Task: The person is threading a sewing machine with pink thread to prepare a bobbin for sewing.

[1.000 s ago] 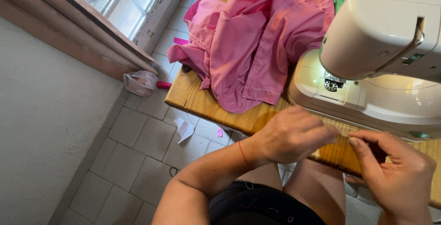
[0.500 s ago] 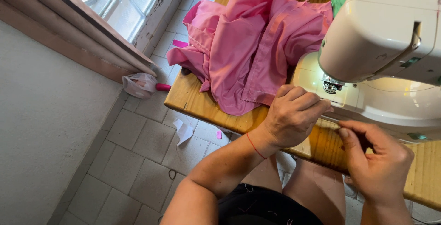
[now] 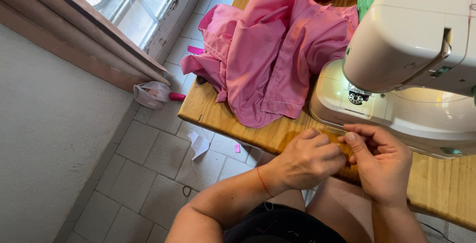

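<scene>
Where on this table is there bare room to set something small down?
Bare wood shows on the table at its near corner, left of the pink cloth, and at the near right edge under the sewing machine. The strip before the machine is crowded by the left hand and right hand.

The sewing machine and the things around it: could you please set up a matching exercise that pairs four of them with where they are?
Things:
1. sewing machine
2. pink cloth
3. plastic bag
4. white paper scrap

Places:
A. on the tiled floor, under the table's edge
B. heaped on the wooden table, left of the machine
C. on the floor by the wall under the window
D. on the table, just beyond the left hand and right hand

Pairs: 1-D, 2-B, 3-C, 4-A
</scene>
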